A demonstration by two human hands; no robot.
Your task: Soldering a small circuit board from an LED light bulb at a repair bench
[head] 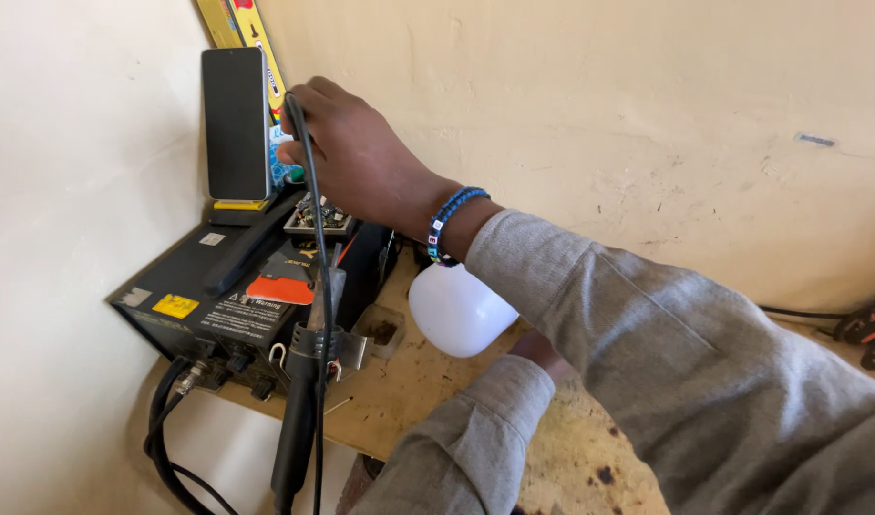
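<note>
- A thin black cable (315,286) runs from the top of the right hand (356,157), in the upper left of the frame, straight down past the lower edge; the fingers curl around its upper end.
- A white bulb (456,310), smooth, rounded and unlit, sits at the frame's centre just above the desk (399,396), its dome pointing to the lower right; what grips it is hidden behind the grey sleeves.

sleeves (647,362): grey, long | wrist: blue beaded bracelet (449,221)
</note>
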